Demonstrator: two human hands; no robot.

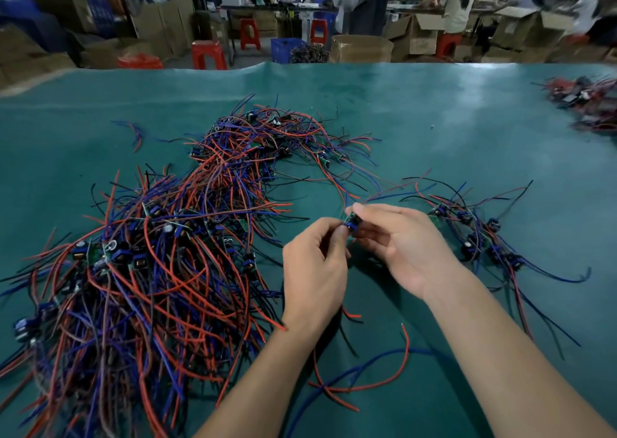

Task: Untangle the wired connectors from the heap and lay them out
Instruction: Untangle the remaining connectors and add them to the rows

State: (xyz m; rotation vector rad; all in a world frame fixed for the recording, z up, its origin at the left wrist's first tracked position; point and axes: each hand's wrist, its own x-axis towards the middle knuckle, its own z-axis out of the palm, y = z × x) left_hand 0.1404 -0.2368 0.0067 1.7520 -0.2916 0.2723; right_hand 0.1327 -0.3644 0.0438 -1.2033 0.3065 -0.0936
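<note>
Centrally, the left hand (315,264) and right hand (405,244) together pinch one small wired connector (351,224) above the green table (434,120). At nine o'clock of them sprawls the tangled heap (160,254); at three o'clock lies a smaller laid-out group (480,237) of connectors.

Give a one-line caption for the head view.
Both hands pinch one connector between heap and laid-out row.
</note>
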